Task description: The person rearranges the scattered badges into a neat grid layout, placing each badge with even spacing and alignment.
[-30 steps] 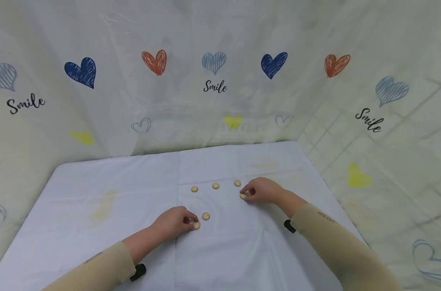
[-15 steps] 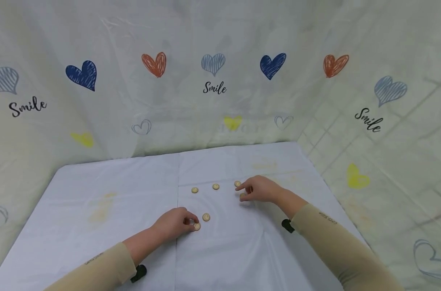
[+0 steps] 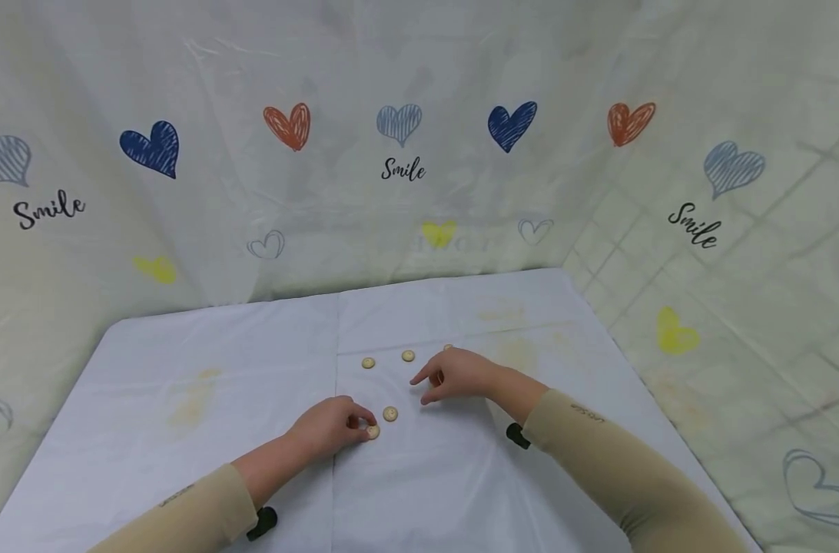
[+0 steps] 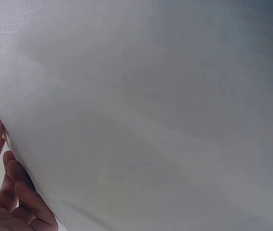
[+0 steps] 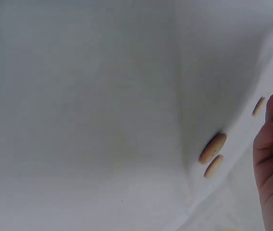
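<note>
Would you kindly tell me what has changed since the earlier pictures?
The right hand has let go of a tan disc and moved left, closer to the left hand, now holding nothing. The left hand still pinches its near disc, and the other discs lie where they were.

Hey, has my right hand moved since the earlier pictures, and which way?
Yes. In the head view, your right hand has moved to the left and a little toward you, judged against the middle yellow heart.
</note>
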{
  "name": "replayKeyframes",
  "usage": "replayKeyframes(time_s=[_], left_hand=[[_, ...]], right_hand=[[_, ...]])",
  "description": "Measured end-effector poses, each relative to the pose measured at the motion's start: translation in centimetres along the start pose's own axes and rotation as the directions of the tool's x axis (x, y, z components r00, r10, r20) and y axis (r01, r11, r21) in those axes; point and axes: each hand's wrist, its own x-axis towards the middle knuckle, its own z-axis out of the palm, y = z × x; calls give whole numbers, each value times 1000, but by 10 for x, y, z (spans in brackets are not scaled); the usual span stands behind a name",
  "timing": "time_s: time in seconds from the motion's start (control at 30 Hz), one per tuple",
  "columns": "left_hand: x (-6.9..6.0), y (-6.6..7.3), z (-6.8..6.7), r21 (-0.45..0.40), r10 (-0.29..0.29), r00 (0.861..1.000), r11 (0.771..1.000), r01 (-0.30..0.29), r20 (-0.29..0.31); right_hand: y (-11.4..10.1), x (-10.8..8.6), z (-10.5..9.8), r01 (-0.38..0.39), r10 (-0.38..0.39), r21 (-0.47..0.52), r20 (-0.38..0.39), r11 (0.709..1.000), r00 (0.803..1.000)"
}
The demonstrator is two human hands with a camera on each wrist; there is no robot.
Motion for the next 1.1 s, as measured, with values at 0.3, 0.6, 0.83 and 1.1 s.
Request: replayKeyframes(time_s=[0.3,0.6,0.83,1.1], left_hand=[[4,-4,2,0,33,999,999,-33,14],[5,-1,0,-3,42,999,999,-41,3],[4,-3,1,-1,43,999,999,-43,10],[3,-4,0,2,34,999,999,-34,8]], right_hand=[[-26,19,12,93,-93,4,69,996,993],[-33,33,23,131,-123,-81,95,988,988],[-37,36,28,156,-140,-153,109,976,984],[-40,40,29,168,-145,-206,122,964,982]])
